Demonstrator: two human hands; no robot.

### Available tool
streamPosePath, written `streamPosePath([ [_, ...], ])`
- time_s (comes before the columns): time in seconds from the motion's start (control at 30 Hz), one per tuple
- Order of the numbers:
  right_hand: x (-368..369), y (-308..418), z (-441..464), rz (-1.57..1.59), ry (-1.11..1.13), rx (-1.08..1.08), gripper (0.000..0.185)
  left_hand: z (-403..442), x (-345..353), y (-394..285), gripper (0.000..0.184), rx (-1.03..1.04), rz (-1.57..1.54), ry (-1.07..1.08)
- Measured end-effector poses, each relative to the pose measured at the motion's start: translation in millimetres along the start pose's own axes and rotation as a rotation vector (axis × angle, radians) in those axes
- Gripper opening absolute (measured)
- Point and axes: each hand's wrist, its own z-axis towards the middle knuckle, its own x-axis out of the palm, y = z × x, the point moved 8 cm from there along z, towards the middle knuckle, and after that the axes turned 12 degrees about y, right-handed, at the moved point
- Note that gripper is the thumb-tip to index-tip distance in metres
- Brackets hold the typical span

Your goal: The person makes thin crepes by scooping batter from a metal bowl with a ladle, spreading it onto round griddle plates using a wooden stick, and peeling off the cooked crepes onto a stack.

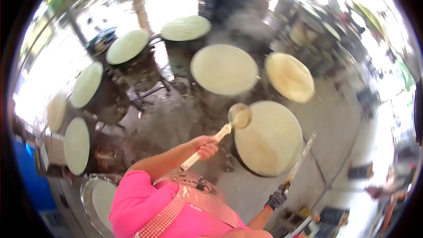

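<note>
Ladle (242, 117) is hanging by the edge of the nearest pale round (269, 143), the left hand (205, 146) gripping it for what seems a ladling step, next calling for steady tilting, while the gloved right hand (277, 197) is clutching a stick (302, 156) (a long one).

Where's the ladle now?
Near the head view's centre, the ladle, held in the left hand, overlaps the upper-left edge of the nearest pale disc.

The bare left hand (205, 147) is curled tight, its forearm (165, 161) slanting forward from a pink fabric sleeve (135, 187), and the dark-gloved right hand (277, 197) is likewise curled
</note>
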Motion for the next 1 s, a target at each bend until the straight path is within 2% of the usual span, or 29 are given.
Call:
streamPosePath([
  [0.03, 14, 8, 4, 0.011, -0.003, -0.048, 0.039, -30, -11, -4, 0.016, 0.037, -0.032, -0.006],
  [0.1, 45, 108, -19, 0.531, 0.018, -0.270, 0.042, -92, -60, -15, 0.004, 0.110, -0.137, -0.038],
  [0.17, 109, 173, -39, 0.358, 0.340, -0.063, 0.041, -158, -108, -34, 0.005, 0.214, -0.165, -0.136],
  [0.2, 158, 179, -36, 0.349, 0.425, 0.004, 0.039, -190, -117, -36, 0.006, 0.262, -0.186, -0.138],
  [0.23, 210, 195, -24, 0.351, 0.396, -0.429, 0.032, -222, -133, -41, 0.008, 0.316, -0.177, -0.198],
  [0.3, 265, 267, -72, 0.092, 0.571, -0.398, 0.025, -288, -153, -44, 0.012, 0.453, -0.141, -0.329],
  [0.4, 346, 405, -162, 0.041, 0.832, -0.625, 0.024, -364, -164, -43, 0.015, 0.607, -0.149, -0.256],
  [0.5, 403, 497, -249, -0.012, 1.070, -0.790, 0.024, -419, -172, -35, 0.017, 0.756, -0.212, -0.289],
  [0.57, 463, 534, -271, -0.101, 1.086, -1.031, 0.026, -448, -177, -26, 0.018, 0.846, -0.264, -0.420],
  [0.63, 495, 592, -310, -0.134, 1.148, -1.130, 0.030, -474, -185, -19, 0.019, 0.923, -0.311, -0.600],
  [0.67, 515, 618, -321, -0.240, 1.066, -1.220, 0.031, -488, -186, -17, 0.020, 0.952, -0.334, -0.697],
  [0.7, 538, 642, -331, -0.344, 0.979, -1.306, 0.032, -484, -185, -22, 0.012, 1.109, -0.401, -0.413],
  [0.73, 555, 668, -342, -0.296, 0.956, -1.328, 0.032, -482, -181, -25, 0.010, 1.211, -0.494, -0.083],
  [0.77, 571, 692, -352, -0.247, 0.933, -1.351, 0.032, -481, -175, -26, 0.015, 1.234, -0.570, 0.230],
  [0.8, 590, 711, -358, -0.365, 0.841, -1.368, 0.033, -482, -168, -32, 0.016, 1.274, -0.567, 0.385],
  [0.83, 609, 727, -362, -0.480, 0.746, -1.383, 0.035, -486, -168, -39, 0.016, 1.336, -0.574, 0.389],
  [0.9, 634, 751, -373, -0.549, 0.715, -1.520, 0.038, -488, -169, -52, 0.018, 1.438, -0.606, 0.387],
  [1.0, 634, 770, -398, -0.502, 0.642, -1.979, 0.039, -488, -168, -73, 0.020, 1.564, -0.664, 0.416],
])
